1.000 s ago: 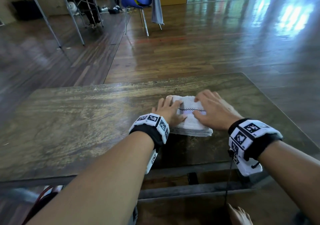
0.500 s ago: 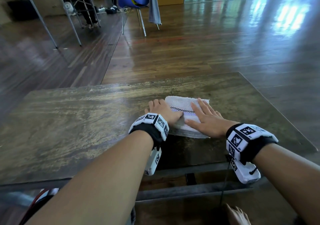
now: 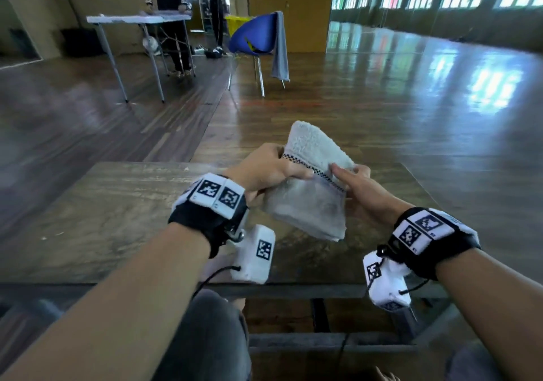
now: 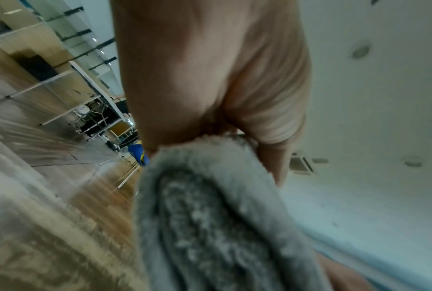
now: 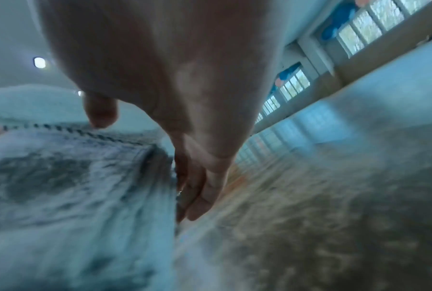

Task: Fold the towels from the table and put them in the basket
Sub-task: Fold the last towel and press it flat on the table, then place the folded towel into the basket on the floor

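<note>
We see folded towel (image 3: 308,192) held above counter (image 3: 111,219): left hand (image 3: 264,169) grip clamped on its edge, right hand (image 3: 357,188) pinching opposite edge.

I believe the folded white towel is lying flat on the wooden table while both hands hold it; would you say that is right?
Not quite. The folded white towel is lifted clear of the wooden table, tilted up in the air, as the head view shows. The rest stands: the left hand grips one side and the right hand holds the other.
</note>
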A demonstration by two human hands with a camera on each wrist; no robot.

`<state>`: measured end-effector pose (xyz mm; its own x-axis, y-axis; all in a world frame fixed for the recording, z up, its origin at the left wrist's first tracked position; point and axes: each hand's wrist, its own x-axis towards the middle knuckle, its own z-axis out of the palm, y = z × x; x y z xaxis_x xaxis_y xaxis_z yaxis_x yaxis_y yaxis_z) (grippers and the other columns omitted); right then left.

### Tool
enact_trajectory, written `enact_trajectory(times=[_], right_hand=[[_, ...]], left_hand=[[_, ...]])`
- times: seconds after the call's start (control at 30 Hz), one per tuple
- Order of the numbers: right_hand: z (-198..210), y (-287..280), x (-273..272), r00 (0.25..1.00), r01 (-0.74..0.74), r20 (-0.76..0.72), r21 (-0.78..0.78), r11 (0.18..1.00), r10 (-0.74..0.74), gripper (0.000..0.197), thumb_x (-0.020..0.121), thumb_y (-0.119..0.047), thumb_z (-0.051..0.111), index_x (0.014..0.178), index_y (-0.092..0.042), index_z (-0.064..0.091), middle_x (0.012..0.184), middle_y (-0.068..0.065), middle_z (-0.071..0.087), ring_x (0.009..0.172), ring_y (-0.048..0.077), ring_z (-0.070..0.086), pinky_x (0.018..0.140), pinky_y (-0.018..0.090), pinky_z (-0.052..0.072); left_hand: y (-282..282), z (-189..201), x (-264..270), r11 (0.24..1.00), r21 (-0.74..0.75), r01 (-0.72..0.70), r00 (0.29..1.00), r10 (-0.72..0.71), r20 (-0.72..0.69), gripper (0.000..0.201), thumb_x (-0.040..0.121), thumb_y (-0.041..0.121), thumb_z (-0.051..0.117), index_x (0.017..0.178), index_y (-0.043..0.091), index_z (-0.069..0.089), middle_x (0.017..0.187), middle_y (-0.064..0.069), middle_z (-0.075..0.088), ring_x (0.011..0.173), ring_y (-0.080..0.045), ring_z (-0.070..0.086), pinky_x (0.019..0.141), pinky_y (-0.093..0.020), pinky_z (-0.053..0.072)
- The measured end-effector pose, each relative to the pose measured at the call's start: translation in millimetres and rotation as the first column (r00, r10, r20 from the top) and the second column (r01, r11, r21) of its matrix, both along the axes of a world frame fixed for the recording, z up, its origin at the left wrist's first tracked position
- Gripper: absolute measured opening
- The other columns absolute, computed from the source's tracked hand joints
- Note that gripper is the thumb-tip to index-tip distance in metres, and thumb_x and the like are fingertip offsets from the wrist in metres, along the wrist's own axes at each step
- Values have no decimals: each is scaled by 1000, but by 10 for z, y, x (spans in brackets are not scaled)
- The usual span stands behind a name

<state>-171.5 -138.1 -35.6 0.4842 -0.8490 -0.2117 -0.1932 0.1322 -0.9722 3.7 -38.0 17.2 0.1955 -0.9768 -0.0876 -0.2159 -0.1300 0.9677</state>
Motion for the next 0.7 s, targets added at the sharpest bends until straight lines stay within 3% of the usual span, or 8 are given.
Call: enact_trajectory(times=[0.1, 0.17, 0.3, 0.4, 0.47, 0.53, 0.63, 0.7], right_hand=[[440, 371, 309, 954, -45, 300, 63, 997, 24, 61, 91, -3, 59, 144, -6, 29, 140, 22, 49, 116, 39, 63, 75, 46, 61], [708, 662, 568, 958, -51, 282, -35, 998, 59, 56, 85, 10, 49, 136, -6, 31, 126, 16, 49, 101, 31, 64, 57, 34, 59], [996, 1272, 1207, 963, -255, 16, -283, 925, 271, 56, 87, 5, 53, 130, -16, 23, 104, 5, 44, 84, 16, 55, 54, 29, 51], [937, 1755, 1773, 892, -451, -192, -317, 834, 409, 70, 85, -4, 63, 135, -23, 18, 108, 5, 44, 86, 19, 57, 47, 25, 53], [780, 2062, 2131, 831, -549, -295, -298, 781, 471, 73, 83, -11, 71, 136, -23, 22, 115, 6, 47, 98, 25, 59, 65, 35, 61], [531, 2364, 2462, 733, -669, -419, -300, 681, 536, 76, 84, -15, 75, 141, -16, 24, 121, 1, 47, 110, 25, 55, 84, 41, 55], [49, 2801, 2852, 566, -803, -598, -243, 544, 568, 78, 87, -20, 75, 145, -11, 24, 105, -1, 49, 89, 17, 54, 67, 29, 42], [-383, 3029, 3045, 471, -849, -669, -166, 502, 575, 76, 87, -19, 75, 144, -9, 27, 109, 9, 56, 95, 24, 59, 71, 32, 46]], left_hand=[[546, 247, 207, 991, -109, -77, 992, 65, -113, 27, 81, 6, 75, 108, 6, 70, 99, -8, 77, 89, -22, 74, 75, -30, 60], [957, 302, 385, 968, -168, -188, 975, 163, -151, 29, 84, 15, 75, 111, 7, 70, 103, -7, 76, 93, -21, 74, 77, -30, 60], [1806, 139, 797, 879, -197, -434, 890, 385, -243, 20, 90, 24, 68, 106, 12, 70, 95, -1, 76, 81, -18, 73, 72, -34, 57], [2502, -165, 1081, 778, -143, -612, 778, 559, -287, 11, 88, 9, 60, 82, 16, 65, 65, 3, 66, 54, -13, 62, 54, -26, 48], [2929, -422, 1215, 703, -104, -703, 696, 652, -301, 27, 87, 3, 58, 65, 19, 57, 49, 9, 55, 42, -9, 52, 42, -17, 39], [3311, -738, 1311, 613, -50, -789, 594, 738, -320, 18, 86, 3, 61, 75, 16, 63, 57, 10, 65, 48, -7, 61, 44, -16, 44], [3723, -1345, 1418, 463, 89, -882, 421, 858, -294, 18, 84, 8, 67, 100, 16, 68, 86, 5, 77, 77, -10, 72, 64, -27, 57], [3916, -1806, 1420, 371, 189, -909, 308, 905, -293, 26, 82, 6, 70, 106, 14, 65, 97, -4, 76, 86, -17, 73, 71, -31, 58]])
